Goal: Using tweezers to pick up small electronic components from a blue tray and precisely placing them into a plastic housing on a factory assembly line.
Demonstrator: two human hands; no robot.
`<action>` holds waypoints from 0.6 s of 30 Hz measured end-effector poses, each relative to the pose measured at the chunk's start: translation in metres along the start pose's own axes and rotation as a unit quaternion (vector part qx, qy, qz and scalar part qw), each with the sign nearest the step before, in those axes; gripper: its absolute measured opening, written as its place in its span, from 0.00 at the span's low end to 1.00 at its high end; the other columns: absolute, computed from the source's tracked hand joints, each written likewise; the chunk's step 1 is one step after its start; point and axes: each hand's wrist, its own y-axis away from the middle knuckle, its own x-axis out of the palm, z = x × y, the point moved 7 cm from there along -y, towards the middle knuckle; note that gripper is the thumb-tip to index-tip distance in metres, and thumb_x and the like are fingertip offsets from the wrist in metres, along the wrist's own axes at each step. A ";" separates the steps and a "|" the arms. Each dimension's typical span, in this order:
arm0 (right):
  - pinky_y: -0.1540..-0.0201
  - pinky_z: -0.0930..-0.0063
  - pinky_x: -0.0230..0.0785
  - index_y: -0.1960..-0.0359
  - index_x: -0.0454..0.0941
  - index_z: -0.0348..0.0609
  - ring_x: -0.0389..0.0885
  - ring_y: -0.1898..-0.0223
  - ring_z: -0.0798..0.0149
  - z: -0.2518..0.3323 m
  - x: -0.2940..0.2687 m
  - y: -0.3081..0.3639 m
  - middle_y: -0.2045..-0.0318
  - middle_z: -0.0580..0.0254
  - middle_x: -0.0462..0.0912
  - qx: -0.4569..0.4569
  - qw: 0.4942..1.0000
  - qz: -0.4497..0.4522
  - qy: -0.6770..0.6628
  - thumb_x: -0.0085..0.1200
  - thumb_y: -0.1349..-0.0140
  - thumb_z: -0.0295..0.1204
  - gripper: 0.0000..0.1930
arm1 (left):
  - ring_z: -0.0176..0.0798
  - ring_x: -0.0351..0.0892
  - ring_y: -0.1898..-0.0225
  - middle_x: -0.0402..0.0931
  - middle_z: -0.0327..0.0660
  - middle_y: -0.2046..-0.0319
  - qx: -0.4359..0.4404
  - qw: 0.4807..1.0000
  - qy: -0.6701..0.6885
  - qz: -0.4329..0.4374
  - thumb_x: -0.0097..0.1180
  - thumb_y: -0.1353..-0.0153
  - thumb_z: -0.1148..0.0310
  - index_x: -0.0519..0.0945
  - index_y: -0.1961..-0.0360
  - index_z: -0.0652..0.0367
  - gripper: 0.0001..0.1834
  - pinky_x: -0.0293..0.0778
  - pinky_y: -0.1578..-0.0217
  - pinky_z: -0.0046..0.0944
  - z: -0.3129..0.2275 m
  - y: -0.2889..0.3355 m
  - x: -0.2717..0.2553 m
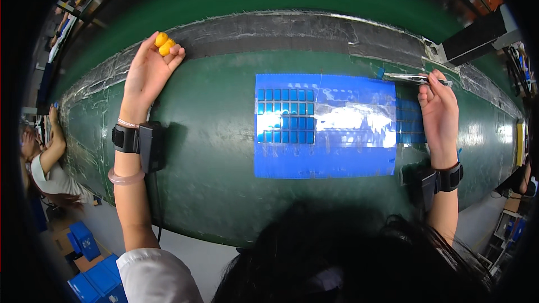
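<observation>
Small blue piece: located in the upper right of the frame, at the left-hand end of the tweezers, just beyond the upper right corner of the blue sheet; the small blue piece (381, 73) is seen at the tip, but the contact is too small to be made out.
Tweezers: the metal tweezers (410, 77) are held nearly level, tip toward the left of the frame.
Right hand: the tweezers are pinched in the fingers of the right hand (439, 98), narrowly closed.
Blue sheet: the blue sheet (337, 164) is laid flat on the bench, right of the frame's centre; its middle is whitened by glare.
Tile grid: blue rectangular tiles (286, 123) are set in four rows on the left half of the sheet.
Second grid: a darker blue grid (410, 120) is seen along the sheet's right edge, beside the right hand.
Left hand: the left hand (150, 73) is raised in the upper left, palm visible, fingers gathered; whether they are closed on anything cannot be told.
Yellow pieces: rounded yellow pieces (164, 44) are positioned at the left fingertips; whether gripped or worn cannot be told.
Wrists: a black strap (127, 139) is worn on the left wrist and another on the right.
Bench: the green bench (213, 118) is bordered at its far side by a dark strip (224, 35).
Surroundings: a co-worker (53, 168) is seen at far left; blue boxes (101, 281) are stacked at lower left.
</observation>
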 end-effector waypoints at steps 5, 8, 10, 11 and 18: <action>0.73 0.85 0.60 0.69 0.65 0.40 0.70 0.76 0.73 0.002 0.001 0.007 0.74 0.63 0.72 -0.007 0.999 -0.035 0.019 0.46 0.51 0.25 0.07 | 0.34 0.64 0.73 0.63 0.39 0.77 0.012 0.999 -0.029 0.004 0.39 0.46 0.69 0.64 0.73 0.61 0.06 0.64 0.63 0.35 0.005 0.003 0.007; 0.74 0.85 0.60 0.70 0.64 0.40 0.70 0.77 0.73 0.002 0.000 0.009 0.75 0.63 0.71 -0.003 1.000 -0.025 0.016 0.46 0.51 0.25 0.07 | 0.34 0.63 0.74 0.63 0.39 0.78 0.004 0.999 -0.027 -0.030 0.39 0.46 0.68 0.64 0.75 0.60 0.07 0.63 0.65 0.35 0.009 0.005 0.006; 0.74 0.85 0.60 0.70 0.64 0.40 0.70 0.77 0.73 0.002 -0.002 0.010 0.76 0.64 0.71 -0.004 1.000 -0.024 0.013 0.46 0.51 0.24 0.07 | 0.34 0.62 0.74 0.63 0.38 0.78 -0.004 1.000 -0.019 -0.016 0.39 0.46 0.68 0.64 0.76 0.60 0.07 0.62 0.65 0.34 0.010 0.006 0.009; 0.75 0.85 0.60 0.70 0.64 0.40 0.70 0.78 0.73 0.000 -0.004 0.010 0.76 0.64 0.70 0.008 0.999 -0.029 0.017 0.46 0.51 0.24 0.07 | 0.34 0.62 0.74 0.63 0.38 0.78 0.000 0.999 -0.024 -0.035 0.40 0.46 0.68 0.64 0.77 0.60 0.07 0.62 0.65 0.34 0.010 0.006 0.009; 0.74 0.84 0.61 0.70 0.64 0.41 0.71 0.78 0.73 0.005 0.006 0.009 0.77 0.64 0.71 0.009 1.000 -0.020 0.009 0.45 0.51 0.24 0.06 | 0.36 0.65 0.72 0.63 0.38 0.78 0.003 0.999 -0.029 -0.016 0.41 0.47 0.67 0.65 0.77 0.59 0.07 0.63 0.61 0.37 0.005 0.005 0.006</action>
